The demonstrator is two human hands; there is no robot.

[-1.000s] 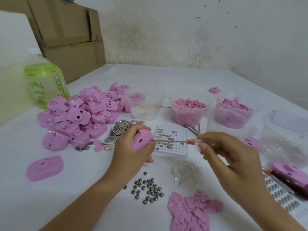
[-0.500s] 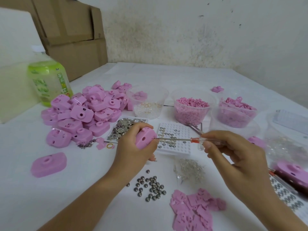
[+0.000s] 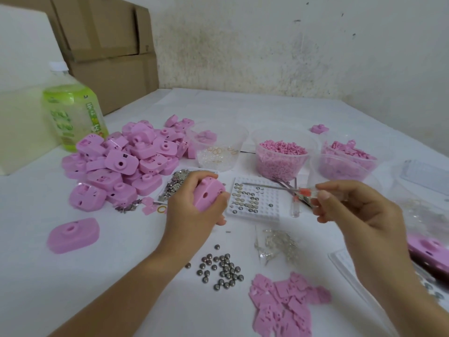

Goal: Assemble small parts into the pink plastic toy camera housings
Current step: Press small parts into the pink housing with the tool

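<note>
My left hand (image 3: 192,210) grips a pink camera housing (image 3: 209,194) just above the table, its round hole facing me. My right hand (image 3: 349,210) pinches a thin screwdriver (image 3: 286,189) by its clear, red-banded handle; the metal shaft points left over a white tray of small button cells (image 3: 255,199), its tip clear of the housing. A pile of pink housings (image 3: 121,164) lies to the left, and a single housing (image 3: 73,235) sits apart at the near left.
Steel balls (image 3: 222,268) and flat pink plates (image 3: 286,305) lie near me, clear small parts (image 3: 279,244) between them. Tubs of pink pieces (image 3: 279,156) (image 3: 347,159) and a clear tub (image 3: 218,152) stand behind. A green bottle (image 3: 73,117) and cardboard boxes (image 3: 109,45) are at far left.
The screwdriver tip has drawn out of the housing and moved right. My left hand has turned the housing so its hole faces me.
</note>
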